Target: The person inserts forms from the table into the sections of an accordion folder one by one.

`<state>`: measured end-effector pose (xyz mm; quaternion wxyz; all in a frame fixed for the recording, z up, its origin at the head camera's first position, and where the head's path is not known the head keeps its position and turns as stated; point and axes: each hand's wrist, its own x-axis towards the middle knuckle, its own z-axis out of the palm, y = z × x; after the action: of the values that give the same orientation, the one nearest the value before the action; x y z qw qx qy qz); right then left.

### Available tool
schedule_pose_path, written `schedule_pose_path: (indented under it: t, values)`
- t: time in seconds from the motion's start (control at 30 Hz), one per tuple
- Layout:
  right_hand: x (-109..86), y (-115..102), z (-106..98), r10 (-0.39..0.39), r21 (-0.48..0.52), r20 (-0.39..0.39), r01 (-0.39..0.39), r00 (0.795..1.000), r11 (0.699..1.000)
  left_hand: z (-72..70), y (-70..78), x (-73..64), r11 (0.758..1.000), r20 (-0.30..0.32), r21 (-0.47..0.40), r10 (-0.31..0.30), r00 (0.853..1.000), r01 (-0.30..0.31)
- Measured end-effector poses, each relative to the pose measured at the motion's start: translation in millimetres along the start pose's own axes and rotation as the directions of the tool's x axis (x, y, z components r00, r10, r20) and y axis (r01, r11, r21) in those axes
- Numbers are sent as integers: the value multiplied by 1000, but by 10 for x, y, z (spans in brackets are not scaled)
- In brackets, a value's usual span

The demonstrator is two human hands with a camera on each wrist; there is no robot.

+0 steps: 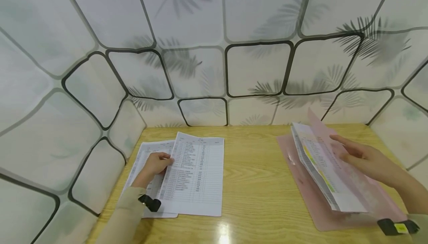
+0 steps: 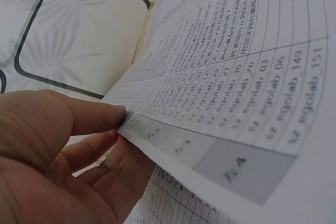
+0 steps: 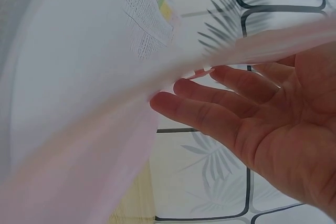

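My left hand (image 1: 156,165) pinches the left edge of a printed sheet (image 1: 200,169) between thumb and fingers. In the left wrist view that sheet (image 2: 247,93) lifts along its edge, showing rows of text and a grey-shaded column. A second printed sheet (image 1: 150,154) lies partly under it. On the right, my right hand (image 1: 371,162) touches the raised cover of a translucent pink folder (image 1: 321,218). The right wrist view shows nearly straight fingers (image 3: 199,116) against the cover's edge. Inside the folder is a stack of papers (image 1: 311,154), the top one marked with yellow highlight.
Everything rests on a wood-grain table (image 1: 250,173). A pale patterned wall covering (image 1: 257,73) rises behind the table and on both sides. Each wrist wears a dark strap, seen at the left (image 1: 149,202) and right (image 1: 398,227) wrists.
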<state>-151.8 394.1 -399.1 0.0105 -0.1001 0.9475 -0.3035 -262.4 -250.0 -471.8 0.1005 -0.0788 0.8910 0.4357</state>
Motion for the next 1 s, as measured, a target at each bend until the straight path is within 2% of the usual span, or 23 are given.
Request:
schedule_pose_path:
  t: [0.23,0.4,0.6,0.73,1.0]
  values:
    - [-21,12,31,-16,8,-19,16,1000,1000,-4,25,-23,991,66,-129,-32,997,40]
    - [-23,27,25,-15,5,-19,15,1000,1000,32,11,-19,986,85,-165,-20,996,34]
    - [-5,18,9,-12,-5,-18,12,1000,1000,116,-9,-18,966,101,-259,9,995,18]
    - [2,5,3,-6,-11,-11,6,1000,1000,192,24,-33,960,116,-279,38,993,-4]
    - [-7,13,-1,-4,-1,-29,4,1000,1000,361,170,-54,950,157,-313,60,986,-8]
